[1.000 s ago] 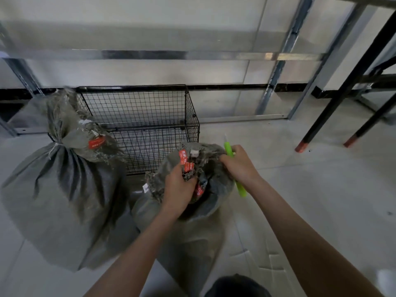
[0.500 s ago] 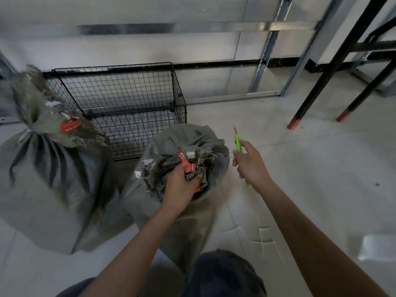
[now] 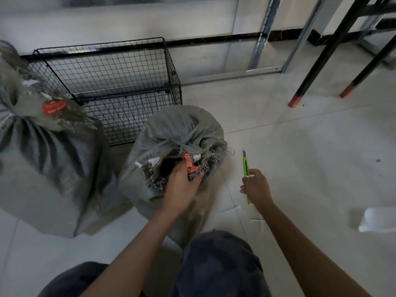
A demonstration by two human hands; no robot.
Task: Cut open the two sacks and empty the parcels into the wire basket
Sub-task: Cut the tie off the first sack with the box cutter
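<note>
A grey woven sack (image 3: 171,133) stands on the floor in front of me, its frayed mouth open with red tape scraps on the rim. My left hand (image 3: 182,189) grips that rim at the near side. My right hand (image 3: 256,188) holds a green utility knife (image 3: 246,166), blade out and pointing away, to the right of the sack and apart from it. A second grey sack (image 3: 49,159) stands at the left, its neck tied with string and marked by a red tag. Behind both sits the black wire basket (image 3: 171,67); no parcels show inside it.
Black table legs (image 3: 317,69) with orange feet stand at the right, and metal frame uprights (image 3: 264,33) lean on the wall. A white object (image 3: 377,219) lies on the floor at the far right. My knees (image 3: 216,264) fill the bottom of the view.
My right hand has pulled the knife away from the sack's mouth to the right. The sack's mouth has come open. My left hand still holds the rim.
</note>
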